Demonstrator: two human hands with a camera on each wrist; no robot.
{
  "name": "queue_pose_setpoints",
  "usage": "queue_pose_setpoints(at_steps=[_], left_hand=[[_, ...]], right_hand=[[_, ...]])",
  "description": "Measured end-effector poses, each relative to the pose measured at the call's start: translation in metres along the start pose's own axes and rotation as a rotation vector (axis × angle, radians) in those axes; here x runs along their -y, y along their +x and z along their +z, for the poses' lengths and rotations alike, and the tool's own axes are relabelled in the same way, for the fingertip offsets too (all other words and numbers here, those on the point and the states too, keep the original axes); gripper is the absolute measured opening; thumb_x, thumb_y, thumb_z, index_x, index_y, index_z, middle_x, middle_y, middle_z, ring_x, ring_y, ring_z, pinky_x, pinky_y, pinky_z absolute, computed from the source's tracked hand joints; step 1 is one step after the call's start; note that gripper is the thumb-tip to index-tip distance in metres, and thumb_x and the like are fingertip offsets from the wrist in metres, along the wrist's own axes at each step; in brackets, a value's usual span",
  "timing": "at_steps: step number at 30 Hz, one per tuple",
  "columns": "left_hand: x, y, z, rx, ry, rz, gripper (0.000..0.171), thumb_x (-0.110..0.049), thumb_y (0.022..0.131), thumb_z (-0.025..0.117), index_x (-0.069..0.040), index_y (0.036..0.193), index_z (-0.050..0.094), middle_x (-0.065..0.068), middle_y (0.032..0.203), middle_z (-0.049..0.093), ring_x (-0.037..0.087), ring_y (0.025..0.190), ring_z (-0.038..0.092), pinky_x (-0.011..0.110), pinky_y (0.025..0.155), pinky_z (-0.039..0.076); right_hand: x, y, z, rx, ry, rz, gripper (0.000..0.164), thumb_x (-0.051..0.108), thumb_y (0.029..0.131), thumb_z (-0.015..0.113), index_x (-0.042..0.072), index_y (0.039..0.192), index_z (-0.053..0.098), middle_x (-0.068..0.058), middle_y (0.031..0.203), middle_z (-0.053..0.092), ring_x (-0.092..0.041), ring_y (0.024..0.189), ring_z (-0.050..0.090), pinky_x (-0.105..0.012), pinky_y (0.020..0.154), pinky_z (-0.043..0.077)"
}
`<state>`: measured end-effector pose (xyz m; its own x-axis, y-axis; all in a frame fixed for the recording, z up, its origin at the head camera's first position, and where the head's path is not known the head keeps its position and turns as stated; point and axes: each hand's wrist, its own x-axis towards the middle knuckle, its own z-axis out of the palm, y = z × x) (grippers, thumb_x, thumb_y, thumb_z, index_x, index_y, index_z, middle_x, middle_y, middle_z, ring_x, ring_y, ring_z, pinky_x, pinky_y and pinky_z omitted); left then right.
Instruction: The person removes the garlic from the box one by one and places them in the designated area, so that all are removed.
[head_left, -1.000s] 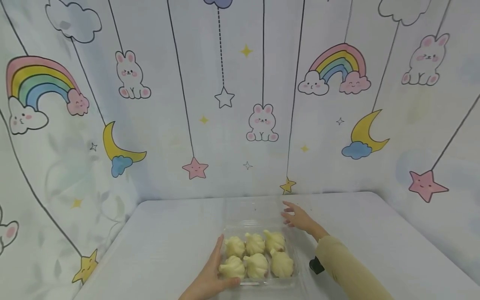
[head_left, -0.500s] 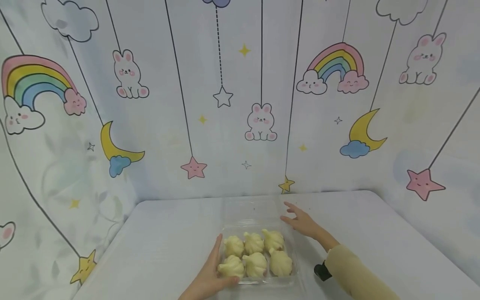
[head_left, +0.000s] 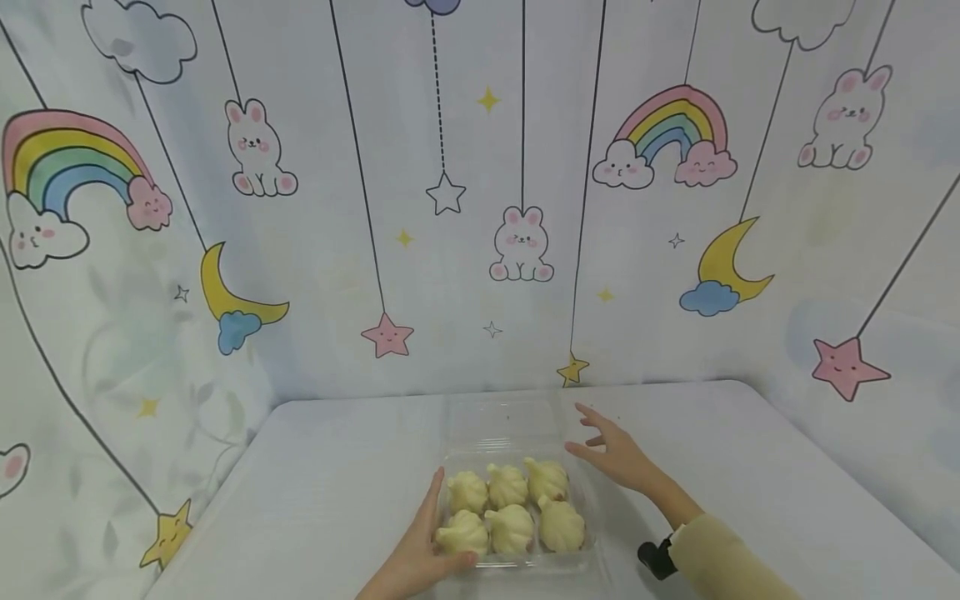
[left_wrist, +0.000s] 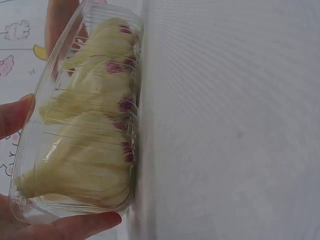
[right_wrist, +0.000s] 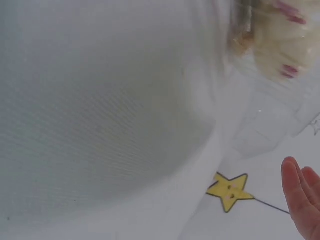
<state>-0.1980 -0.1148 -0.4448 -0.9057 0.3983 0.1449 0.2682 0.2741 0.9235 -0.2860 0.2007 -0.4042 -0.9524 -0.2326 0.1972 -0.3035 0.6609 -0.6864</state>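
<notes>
Holding a clear plastic clamshell box (head_left: 536, 563) by its near left corner

Six pale yellow, bulb-shaped pieces (head_left: 512, 529) fill it in two rows on the white-covered table (head_left: 337, 483). The left hand (head_left: 416, 554) grips it between fingers and thumb; the right hand (head_left: 618, 454), fingers loosely spread and bare of any hold, hovers beside the transparent lid (head_left: 495, 421).

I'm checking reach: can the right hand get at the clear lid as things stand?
Probably yes: the right hand is empty and just beside the clear lid, with nothing visible between them.
</notes>
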Motion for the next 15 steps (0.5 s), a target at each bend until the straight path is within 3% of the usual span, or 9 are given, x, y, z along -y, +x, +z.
queue_pose_setpoints(at_steps=[7, 15], left_hand=[[0.0, 0.0, -0.001, 0.007, -0.008, 0.004, 0.111, -0.03, 0.077, 0.074, -0.004, 0.144, -0.01, 0.036, 0.143, -0.006, 0.066, 0.121, 0.006, 0.075, 0.081, 0.028], [-0.001, -0.001, 0.0, 0.008, -0.017, 0.0, 0.112, -0.027, 0.076, 0.075, -0.006, 0.145, -0.011, 0.036, 0.144, -0.006, 0.067, 0.117, 0.013, 0.072, 0.083, 0.032]], right_hand=[[0.016, -0.01, 0.001, -0.053, 0.017, -0.071, 0.074, 0.037, 0.082, 0.067, 0.013, 0.142, 0.031, -0.021, 0.132, 0.045, -0.035, 0.106, 0.054, -0.04, 0.079, 0.052], [0.035, -0.019, 0.004, -0.061, 0.089, -0.149, 0.076, 0.033, 0.079, 0.072, 0.015, 0.142, 0.033, -0.017, 0.13, 0.047, -0.034, 0.106, 0.055, -0.045, 0.081, 0.051]])
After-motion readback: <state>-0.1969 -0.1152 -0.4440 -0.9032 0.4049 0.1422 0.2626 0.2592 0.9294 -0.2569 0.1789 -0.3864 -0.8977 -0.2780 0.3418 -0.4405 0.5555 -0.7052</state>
